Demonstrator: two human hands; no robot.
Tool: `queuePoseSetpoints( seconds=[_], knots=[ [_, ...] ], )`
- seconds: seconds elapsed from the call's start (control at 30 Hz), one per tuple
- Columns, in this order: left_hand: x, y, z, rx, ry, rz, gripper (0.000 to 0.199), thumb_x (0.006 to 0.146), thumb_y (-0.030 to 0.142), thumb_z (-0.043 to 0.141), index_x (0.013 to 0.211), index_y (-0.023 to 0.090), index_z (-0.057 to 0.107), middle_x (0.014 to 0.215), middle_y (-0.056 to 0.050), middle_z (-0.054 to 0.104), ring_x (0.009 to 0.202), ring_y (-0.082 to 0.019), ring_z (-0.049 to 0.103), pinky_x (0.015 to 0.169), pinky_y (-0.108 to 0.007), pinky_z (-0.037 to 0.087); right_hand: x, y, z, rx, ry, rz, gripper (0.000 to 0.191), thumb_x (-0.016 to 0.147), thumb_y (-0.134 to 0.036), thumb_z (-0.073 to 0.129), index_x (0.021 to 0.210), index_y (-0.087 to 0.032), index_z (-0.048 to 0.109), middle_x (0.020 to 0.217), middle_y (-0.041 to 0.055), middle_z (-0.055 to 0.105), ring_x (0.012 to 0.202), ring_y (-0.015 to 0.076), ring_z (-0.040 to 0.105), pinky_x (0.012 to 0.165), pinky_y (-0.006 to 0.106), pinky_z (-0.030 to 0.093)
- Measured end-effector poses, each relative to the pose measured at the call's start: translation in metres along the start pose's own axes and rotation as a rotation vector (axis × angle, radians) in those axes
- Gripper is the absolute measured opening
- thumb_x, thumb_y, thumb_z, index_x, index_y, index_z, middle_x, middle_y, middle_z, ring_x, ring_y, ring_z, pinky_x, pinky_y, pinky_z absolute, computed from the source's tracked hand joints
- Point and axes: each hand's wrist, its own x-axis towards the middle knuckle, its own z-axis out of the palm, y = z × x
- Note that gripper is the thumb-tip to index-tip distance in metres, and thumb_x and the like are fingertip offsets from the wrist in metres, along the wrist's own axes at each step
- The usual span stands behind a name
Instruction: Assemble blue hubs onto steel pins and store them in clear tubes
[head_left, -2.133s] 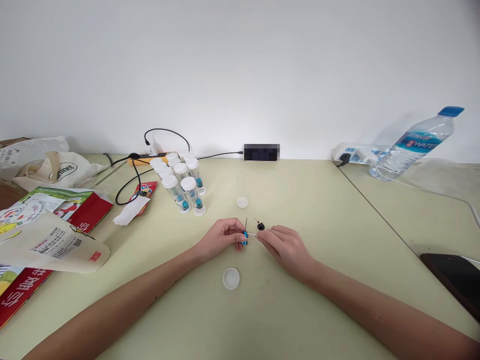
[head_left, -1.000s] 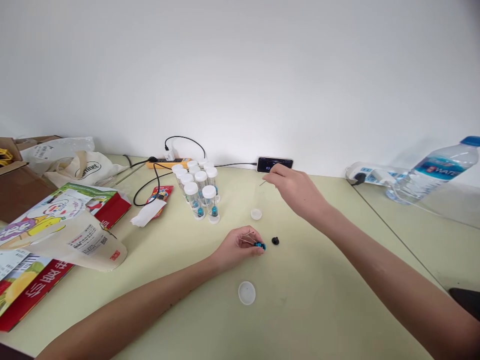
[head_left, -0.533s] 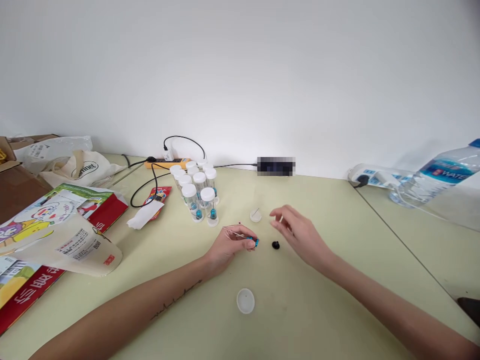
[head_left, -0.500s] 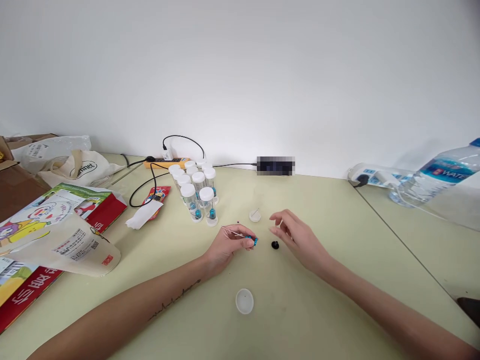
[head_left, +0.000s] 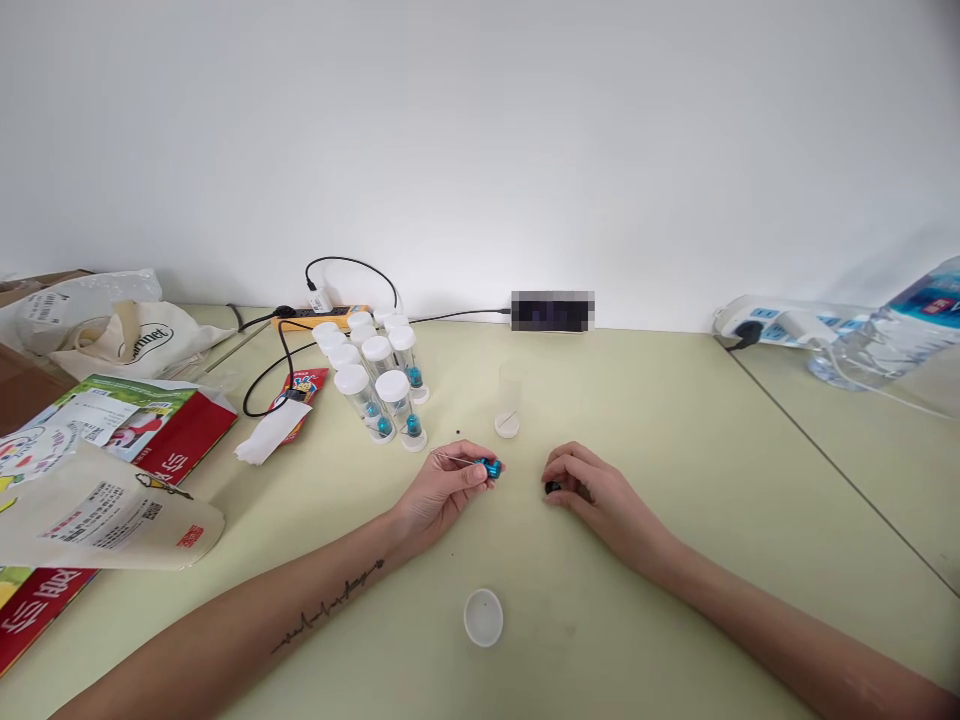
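My left hand is closed round a small shiny blue part with a thin metal rod that runs back over the fingers. To its right, my right hand has its thumb and fingertips closed on a small black round piece at the tabletop. Beyond both hands an uncapped transparent tube with a white base stands upright, a thin sliver inside it. Nearer to me, a round white cap lies with its hollow side up.
Several white-capped tubes holding blue parts stand at left of centre. Behind them are an orange power strip and black cables. A paper cup and a red box lie left. A water bottle and white power strip are right.
My right hand has come down over the black piece and closed on it. My left hand still holds the blue part, now turned a little. The whole view has shifted slightly.
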Motion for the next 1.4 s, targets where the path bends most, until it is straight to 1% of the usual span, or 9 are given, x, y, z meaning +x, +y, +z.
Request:
queuePoseSetpoints(
  seconds=[0.2, 0.3, 0.47, 0.67, 0.8, 1.0, 1.2, 1.3, 1.4],
  knots=[
    [0.0, 0.001, 0.0, -0.019, 0.001, -0.007, 0.017, 0.066, 0.017, 0.077, 0.081, 0.014, 0.07, 0.078, -0.003, 0.069, 0.064, -0.006, 0.059, 0.066, -0.017, 0.046, 0.0, 0.002, -0.004, 0.018, -0.049, -0.037, 0.015, 0.088, -0.021, 0.045, 0.078, -0.023, 0.055, 0.098, 0.0028, 0.056, 0.077, 0.0155, 0.054, 0.065, 0.031, 0.044],
    [-0.002, 0.001, 0.001, -0.002, -0.014, -0.011, 0.017, 0.066, 0.015, 0.076, 0.081, 0.014, 0.069, 0.078, -0.004, 0.07, 0.066, -0.007, 0.061, 0.068, -0.019, 0.047, -0.001, -0.002, 0.001, 0.13, 0.025, 0.011, 0.013, 0.089, -0.025, 0.045, 0.08, -0.023, 0.053, 0.102, 0.0033, 0.058, 0.083, 0.0162, 0.055, 0.07, 0.031, 0.045],
    [-0.004, 0.003, 0.004, 0.027, -0.012, 0.003, 0.018, 0.066, 0.013, 0.076, 0.083, 0.014, 0.069, 0.082, -0.003, 0.07, 0.07, -0.009, 0.061, 0.073, -0.022, 0.047, 0.006, -0.017, 0.024, 0.265, -0.004, 0.049, 0.018, 0.092, -0.025, 0.039, 0.088, -0.022, 0.057, 0.073, 0.0004, 0.057, 0.068, 0.0146, 0.054, 0.065, 0.029, 0.046],
    [-0.003, 0.003, 0.004, 0.01, 0.026, 0.067, 0.016, 0.067, 0.015, 0.075, 0.082, 0.015, 0.069, 0.079, -0.002, 0.069, 0.071, -0.009, 0.061, 0.076, -0.023, 0.046, 0.017, -0.026, 0.038, 0.122, 0.059, -0.099, 0.036, 0.09, -0.016, 0.032, 0.11, -0.03, 0.058, 0.085, 0.0026, 0.051, 0.075, 0.0157, 0.051, 0.068, 0.03, 0.046],
    [-0.003, 0.003, 0.003, 0.032, 0.04, 0.034, 0.015, 0.067, 0.014, 0.075, 0.081, 0.015, 0.069, 0.075, -0.001, 0.069, 0.069, -0.009, 0.062, 0.072, -0.022, 0.046, 0.012, -0.024, 0.036, 0.202, 0.027, -0.038, 0.038, 0.09, -0.015, 0.036, 0.121, -0.033, 0.049, 0.09, 0.0015, 0.053, 0.078, 0.0146, 0.052, 0.071, 0.031, 0.048],
    [-0.003, 0.003, 0.005, 0.065, 0.026, -0.017, 0.019, 0.064, 0.015, 0.077, 0.083, 0.015, 0.07, 0.075, -0.001, 0.069, 0.068, -0.01, 0.062, 0.072, -0.023, 0.046, 0.007, -0.022, 0.035, 0.329, 0.16, -0.071, 0.011, 0.088, -0.023, 0.051, 0.097, -0.027, 0.057, 0.095, 0.0027, 0.055, 0.08, 0.0149, 0.057, 0.069, 0.029, 0.05],
    [-0.004, 0.003, 0.004, 0.072, -0.001, -0.039, 0.015, 0.065, 0.014, 0.076, 0.08, 0.015, 0.071, 0.076, -0.002, 0.07, 0.07, -0.011, 0.063, 0.073, -0.025, 0.049, 0.008, -0.016, 0.034, 0.214, 0.245, -0.271, 0.028, 0.091, -0.018, 0.046, 0.112, -0.033, 0.058, 0.102, 0.0042, 0.054, 0.084, 0.0148, 0.06, 0.07, 0.03, 0.052],
    [-0.004, 0.003, 0.004, 0.069, 0.008, -0.044, 0.016, 0.065, 0.014, 0.076, 0.08, 0.015, 0.071, 0.074, -0.001, 0.069, 0.068, -0.011, 0.063, 0.072, -0.024, 0.049, 0.006, -0.016, 0.034, 0.196, 0.229, -0.251, 0.033, 0.09, -0.018, 0.048, 0.12, -0.033, 0.051, 0.098, 0.0027, 0.059, 0.084, 0.0147, 0.061, 0.072, 0.03, 0.054],
    [-0.004, 0.003, 0.003, 0.067, 0.006, -0.048, 0.016, 0.064, 0.013, 0.077, 0.079, 0.015, 0.071, 0.075, -0.001, 0.069, 0.068, -0.01, 0.063, 0.071, -0.023, 0.049, 0.004, -0.018, 0.034, 0.215, 0.206, -0.205, 0.023, 0.089, -0.021, 0.052, 0.111, -0.029, 0.054, 0.092, 0.0018, 0.062, 0.081, 0.0148, 0.062, 0.073, 0.03, 0.055]
  ],
)
